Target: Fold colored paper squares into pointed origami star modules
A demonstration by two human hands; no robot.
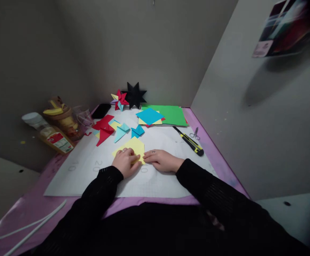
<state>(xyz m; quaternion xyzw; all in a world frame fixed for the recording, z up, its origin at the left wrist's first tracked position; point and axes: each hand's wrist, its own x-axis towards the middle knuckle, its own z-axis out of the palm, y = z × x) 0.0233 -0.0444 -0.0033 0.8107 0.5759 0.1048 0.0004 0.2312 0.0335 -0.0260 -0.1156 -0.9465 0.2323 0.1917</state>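
Observation:
A yellow sheet of folding paper [135,144] lies on the white mat, partly folded, with its lower part covered by my hands. My left hand [126,163] rests on its lower left, fingers bent and pressed onto the paper. At the right edge, my right hand [163,160] has its fingers together, with the tips on the paper's lower right corner. Just beyond are folded pieces: a red one [105,134], a light blue one [122,132] and a blue one [137,131].
A box cutter [191,141] and small scissors [195,134] lie at the right. Behind are coloured sheets [171,114], a blue square [150,116], a black paper star [135,95] and a multicoloured star [119,99]. A glue bottle [51,135], a jar [67,122] and a phone [101,111] are left.

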